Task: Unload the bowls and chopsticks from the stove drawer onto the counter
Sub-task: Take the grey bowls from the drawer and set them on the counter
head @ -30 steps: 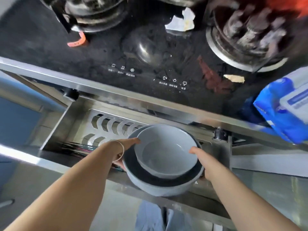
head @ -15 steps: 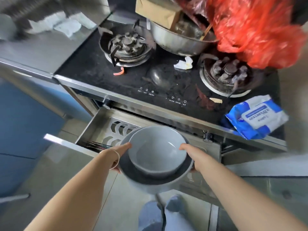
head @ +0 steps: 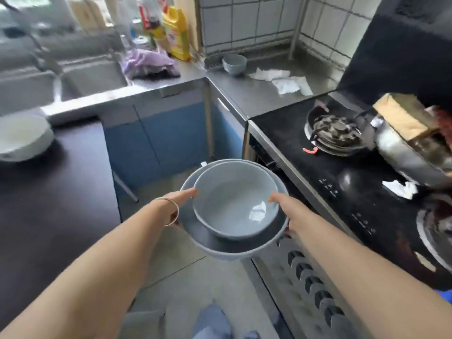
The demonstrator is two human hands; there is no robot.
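Observation:
I hold a stack of two grey-blue bowls in the air over the floor, a smaller bowl nested in a wider one. My left hand grips the stack's left rim, and my right hand grips its right rim. The open stove drawer, steel with slotted holes, lies below and to the right. A single grey bowl stands on the steel counter at the far corner. No chopsticks show.
A black stove top with burners and a steel pan is at the right. A dark counter with white bowls is at the left. A sink, purple cloth, bottles and paper scraps sit further back.
Both hands have lifted the bowl stack out of the drawer and swung it left, away from the stove. My view has turned left to the corner counter.

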